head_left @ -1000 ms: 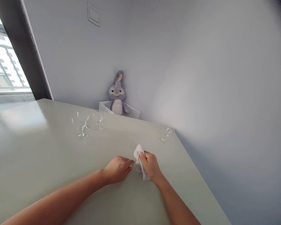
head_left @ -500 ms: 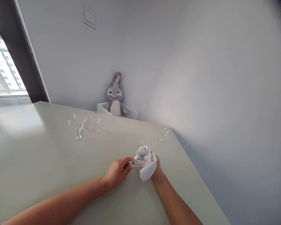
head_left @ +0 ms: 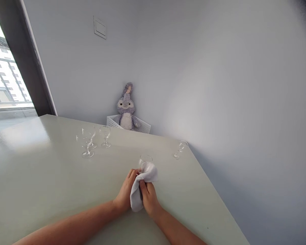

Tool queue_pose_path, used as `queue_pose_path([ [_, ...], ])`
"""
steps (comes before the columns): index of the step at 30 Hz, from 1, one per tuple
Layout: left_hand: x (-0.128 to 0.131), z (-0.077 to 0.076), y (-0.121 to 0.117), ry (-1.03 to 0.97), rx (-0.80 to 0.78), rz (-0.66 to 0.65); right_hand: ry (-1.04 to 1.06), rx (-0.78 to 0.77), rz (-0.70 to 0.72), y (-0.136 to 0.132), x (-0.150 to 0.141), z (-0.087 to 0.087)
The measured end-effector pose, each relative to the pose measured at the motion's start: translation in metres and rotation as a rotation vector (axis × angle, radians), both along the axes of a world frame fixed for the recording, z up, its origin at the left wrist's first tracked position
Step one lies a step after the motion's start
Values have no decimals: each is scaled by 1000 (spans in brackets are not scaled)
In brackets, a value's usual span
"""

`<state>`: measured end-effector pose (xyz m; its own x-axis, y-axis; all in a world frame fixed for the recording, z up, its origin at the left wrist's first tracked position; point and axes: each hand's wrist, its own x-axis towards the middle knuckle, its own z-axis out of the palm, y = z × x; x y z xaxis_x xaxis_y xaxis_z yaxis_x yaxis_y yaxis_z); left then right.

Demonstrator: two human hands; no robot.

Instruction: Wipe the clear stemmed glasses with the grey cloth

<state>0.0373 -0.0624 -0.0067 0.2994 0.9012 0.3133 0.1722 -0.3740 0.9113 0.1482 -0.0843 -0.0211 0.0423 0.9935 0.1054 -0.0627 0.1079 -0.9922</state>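
Observation:
A small clear stemmed glass (head_left: 145, 159) stands upright between my hands, its rim showing above a white cloth (head_left: 137, 199). My left hand (head_left: 125, 192) is closed around the glass's lower part from the left; its fingertips are partly behind the cloth. With thumb on top, my right hand (head_left: 150, 201) grips the cloth and presses it against the near side of the glass. The stem and foot are hidden by the cloth and fingers.
Several stemmed glasses stand apart on the pale table (head_left: 53, 187): a group with one front glass (head_left: 87, 153) at left, and a single glass (head_left: 176, 156) near the right edge. Behind the table, a plush toy (head_left: 126, 120) sits in a white basket (head_left: 144, 127) against the wall.
The glass has turned from lying sideways to upright. My right hand has drawn the cloth from the bowl's opening down to its lower outside, moving left and nearer my left hand.

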Motion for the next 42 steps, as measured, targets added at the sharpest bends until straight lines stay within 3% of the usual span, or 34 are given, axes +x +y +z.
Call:
queue_pose_path([
  [4, 0, 1, 4, -48, -72, 51, -102, 2, -18, 7, 3, -9],
  [10, -3, -5, 10, 8, -46, 126, -126, 10, -8, 11, 4, -4],
  [13, -7, -4, 15, -55, -75, 16, -149, 45, -11, 12, 7, 0],
  [17, -11, -7, 25, -271, -263, -150, -267, 36, -25, 14, 13, 2],
  [22, -12, -17, 31, -391, -364, -164, -442, 110, 39, 15, 16, 0],
  [28, -13, -1, 26, -539, -423, -239, -581, 187, 28, 17, 18, -6],
  [33, -21, 7, 32, -424, -405, -93, -529, 164, -62, 22, 22, -5],
  [38, -29, 19, 44, -473, -326, -61, -452, 71, -213, 23, 33, 14],
  [40, -35, 29, 50, -494, -254, 42, -463, 38, -65, 21, 41, 27],
  [42, -43, 39, 56, -497, -159, 186, -555, 46, 183, 19, 50, 42],
])
